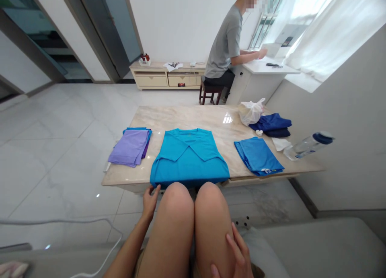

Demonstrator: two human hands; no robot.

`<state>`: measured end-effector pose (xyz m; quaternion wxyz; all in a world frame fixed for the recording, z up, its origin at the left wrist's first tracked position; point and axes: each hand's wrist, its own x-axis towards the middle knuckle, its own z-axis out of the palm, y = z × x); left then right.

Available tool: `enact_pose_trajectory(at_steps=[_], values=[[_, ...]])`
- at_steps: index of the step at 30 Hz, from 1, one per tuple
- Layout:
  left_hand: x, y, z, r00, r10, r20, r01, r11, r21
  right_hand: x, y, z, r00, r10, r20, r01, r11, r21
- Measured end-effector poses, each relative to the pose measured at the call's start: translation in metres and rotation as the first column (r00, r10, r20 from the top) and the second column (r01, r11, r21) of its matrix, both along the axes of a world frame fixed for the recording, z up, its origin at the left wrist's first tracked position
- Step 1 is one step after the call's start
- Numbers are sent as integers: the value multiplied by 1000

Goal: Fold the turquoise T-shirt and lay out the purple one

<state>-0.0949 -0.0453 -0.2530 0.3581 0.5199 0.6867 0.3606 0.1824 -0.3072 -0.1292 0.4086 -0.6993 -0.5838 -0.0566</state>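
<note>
A turquoise T-shirt (189, 165) lies spread on the marble-look table in front of me, its sleeves folded inward across the chest and its lower part hanging over the near edge. My left hand (150, 199) is at the shirt's lower left corner, thumb and fingers apart; whether the fingertips touch the cloth is hard to tell. Resting on my right thigh, my right hand (238, 254) has its fingers spread and holds nothing. Left of the shirt sits a folded stack with a lilac garment (128, 147) on top. A folded blue garment (257, 155) lies to the right.
On the table's (157, 115) right end are a white plastic bag (251, 112), dark blue folded cloth (274, 123) and a clear water bottle (307, 146). Beyond, a person in a grey shirt (226, 40) sits at a white desk (265, 68). A white cable (117, 233) trails at left.
</note>
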Motion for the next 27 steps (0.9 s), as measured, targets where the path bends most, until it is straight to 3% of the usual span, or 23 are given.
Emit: enact_pose_trajectory(at_steps=[6,9,11,14,18,22,27], values=[[-12,2,24,984,53,173,-54,999,-1,20,4,-21,998,57,-19,-56,997,57],[-17,7,42,945,152,290,-140,988,-59,16,4,-19,1000,8,-27,-6,997,77],[-19,10,53,948,152,278,-131,987,-94,9,3,-11,997,-47,-61,50,998,49],[-20,18,70,985,30,167,-24,999,-39,0,2,3,994,-67,-85,69,998,15],[-17,31,86,989,-77,-128,72,997,-42,2,-1,16,998,-10,-58,10,1000,-6],[-20,39,86,957,-60,-284,16,988,-153,9,-7,24,995,95,-20,-96,994,-44],[-33,26,83,900,-45,-433,-59,973,-223,10,-10,27,991,130,-37,-132,989,-65]])
